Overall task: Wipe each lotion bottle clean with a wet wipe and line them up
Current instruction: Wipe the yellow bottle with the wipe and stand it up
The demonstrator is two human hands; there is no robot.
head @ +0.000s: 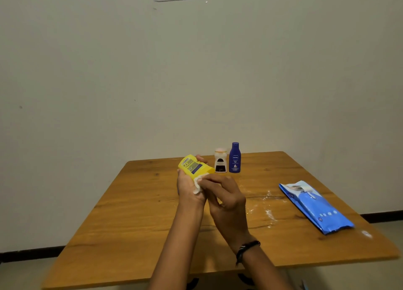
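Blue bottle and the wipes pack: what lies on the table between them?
Nothing stands between the blue bottle and the wipes pack in the head view, only bare table with white smears.

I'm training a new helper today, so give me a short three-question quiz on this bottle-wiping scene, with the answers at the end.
1. True or false: the yellow bottle stands upright on the table.
2. Which hand presses the wet wipe to it? A) left hand B) right hand
3. Fill in: the white bottle and the blue bottle stand side by side near the table's ____ edge.

Key:
1. False; it is held tilted above the table.
2. B; the left hand holds the bottle.
3. Far. The blue wipes pack lies to the right.
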